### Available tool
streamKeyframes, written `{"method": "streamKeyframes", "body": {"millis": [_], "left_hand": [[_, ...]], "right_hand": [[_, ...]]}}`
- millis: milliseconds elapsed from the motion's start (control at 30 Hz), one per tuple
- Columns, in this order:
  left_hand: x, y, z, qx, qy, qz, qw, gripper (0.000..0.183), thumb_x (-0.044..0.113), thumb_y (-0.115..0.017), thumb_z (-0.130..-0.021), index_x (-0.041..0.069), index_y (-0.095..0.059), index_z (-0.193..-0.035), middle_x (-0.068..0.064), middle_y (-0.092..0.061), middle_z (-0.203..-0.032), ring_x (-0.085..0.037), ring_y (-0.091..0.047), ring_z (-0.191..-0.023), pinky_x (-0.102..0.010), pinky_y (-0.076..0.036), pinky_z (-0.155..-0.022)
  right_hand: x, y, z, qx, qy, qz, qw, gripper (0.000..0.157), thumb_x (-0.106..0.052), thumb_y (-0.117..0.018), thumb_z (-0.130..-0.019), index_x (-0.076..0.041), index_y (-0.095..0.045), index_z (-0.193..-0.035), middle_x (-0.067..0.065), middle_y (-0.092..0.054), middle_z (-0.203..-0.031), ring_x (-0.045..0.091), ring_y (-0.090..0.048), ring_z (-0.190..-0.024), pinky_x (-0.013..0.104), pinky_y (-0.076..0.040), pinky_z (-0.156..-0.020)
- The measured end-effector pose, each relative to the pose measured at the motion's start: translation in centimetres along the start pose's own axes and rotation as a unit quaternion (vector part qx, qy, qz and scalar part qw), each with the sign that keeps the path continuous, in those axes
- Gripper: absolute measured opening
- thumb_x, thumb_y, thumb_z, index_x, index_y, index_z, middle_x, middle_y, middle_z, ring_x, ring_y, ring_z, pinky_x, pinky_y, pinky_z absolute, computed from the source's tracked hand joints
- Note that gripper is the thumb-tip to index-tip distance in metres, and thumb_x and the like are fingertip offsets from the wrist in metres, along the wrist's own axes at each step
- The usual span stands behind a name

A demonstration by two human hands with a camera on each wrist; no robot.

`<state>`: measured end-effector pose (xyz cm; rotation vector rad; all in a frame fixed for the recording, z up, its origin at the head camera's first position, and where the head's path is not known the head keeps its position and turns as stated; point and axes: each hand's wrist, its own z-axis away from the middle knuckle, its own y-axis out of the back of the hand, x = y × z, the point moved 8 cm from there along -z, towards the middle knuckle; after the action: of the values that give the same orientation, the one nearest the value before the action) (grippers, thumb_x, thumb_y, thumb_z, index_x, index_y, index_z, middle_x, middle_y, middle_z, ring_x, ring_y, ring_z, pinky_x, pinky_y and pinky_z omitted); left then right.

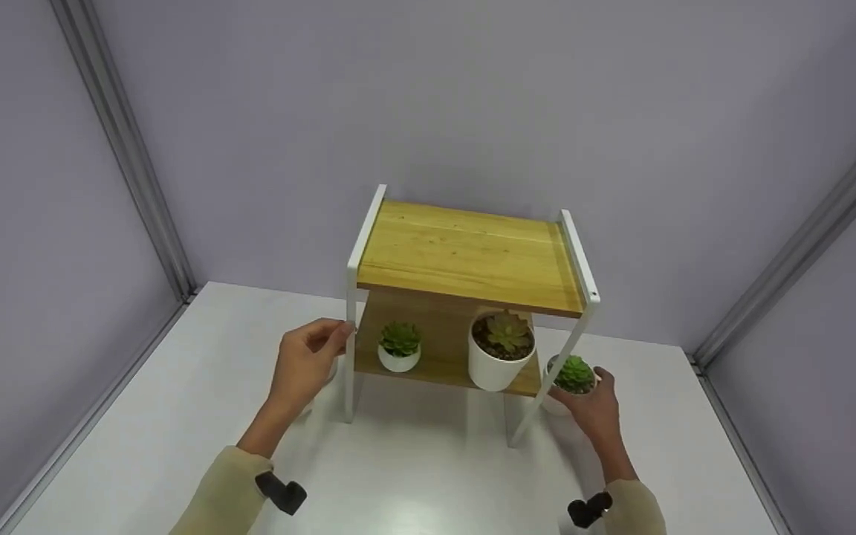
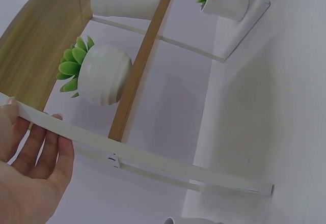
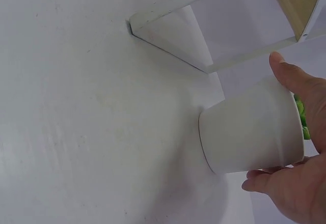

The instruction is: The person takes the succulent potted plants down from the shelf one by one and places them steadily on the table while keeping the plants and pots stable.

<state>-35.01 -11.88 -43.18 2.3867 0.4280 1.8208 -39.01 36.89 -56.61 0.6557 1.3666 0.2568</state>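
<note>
A two-tier shelf with wooden boards (image 1: pixel 465 256) and a white metal frame stands on the white table. My left hand (image 1: pixel 307 364) pinches the frame's front left post (image 2: pixel 147 156), thumb on one side and fingers on the other. To the right of the shelf, my right hand (image 1: pixel 597 405) holds a white pot (image 3: pixel 249 130) with a green succulent (image 1: pixel 575 374) by its upper part, thumb and fingers on opposite sides. The pot's base is at the tabletop. The lower board carries a small round pot with a green succulent (image 1: pixel 400 339) and a larger white pot (image 1: pixel 495 369).
Another white object (image 2: pixel 191 221) is partly visible to the left of the shelf, mostly hidden behind my left hand in the head view. A pale wall (image 1: pixel 472 96) rises behind the table (image 1: pixel 413 475), with metal-edged side panels left and right.
</note>
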Motion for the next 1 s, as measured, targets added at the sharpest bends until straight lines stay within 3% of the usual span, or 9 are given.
{"method": "streamKeyframes", "body": {"millis": [133,467,700,1000], "left_hand": [[0.0,-0.1,-0.1,0.001,-0.002,-0.010,0.9999,0.033,0.054,-0.063,-0.090,0.024,-0.075,-0.098,0.000,-0.073,-0.101,-0.014,-0.070,-0.090,-0.025,-0.057,-0.080],[0.2,-0.2,0.1,0.002,-0.011,-0.002,0.9999,0.034,0.050,-0.064,-0.091,0.020,-0.075,-0.100,-0.001,-0.073,-0.100,-0.014,-0.070,-0.088,-0.023,-0.058,-0.078],[0.1,-0.2,0.1,-0.003,-0.022,0.025,0.9994,0.028,0.045,-0.065,-0.092,0.020,-0.075,-0.098,-0.014,-0.073,-0.100,-0.018,-0.069,-0.085,-0.023,-0.057,-0.078],[0.2,-0.3,0.2,-0.003,-0.020,0.024,0.9995,0.028,0.046,-0.065,-0.092,0.020,-0.075,-0.099,-0.010,-0.073,-0.101,-0.020,-0.070,-0.089,-0.023,-0.057,-0.078]], "right_hand": [[-0.4,0.4,0.1,0.007,0.007,-0.010,1.000,0.125,-0.053,-0.083,-0.073,0.003,-0.007,-0.154,0.034,-0.023,-0.156,0.046,-0.027,-0.146,0.059,-0.035,-0.114],[-0.7,1.5,1.5,0.022,-0.005,-0.014,1.000,0.126,-0.055,-0.083,-0.072,0.003,-0.008,-0.155,0.033,-0.022,-0.157,0.047,-0.025,-0.146,0.062,-0.031,-0.115],[-0.9,2.1,2.6,0.021,-0.007,-0.008,1.000,0.127,-0.058,-0.082,-0.070,0.003,-0.010,-0.155,0.032,-0.019,-0.157,0.047,-0.022,-0.147,0.063,-0.028,-0.116],[-1.9,3.3,4.2,0.030,-0.008,0.001,1.000,0.128,-0.059,-0.082,-0.070,0.002,-0.010,-0.155,0.032,-0.016,-0.158,0.048,-0.021,-0.147,0.064,-0.029,-0.115]]}}
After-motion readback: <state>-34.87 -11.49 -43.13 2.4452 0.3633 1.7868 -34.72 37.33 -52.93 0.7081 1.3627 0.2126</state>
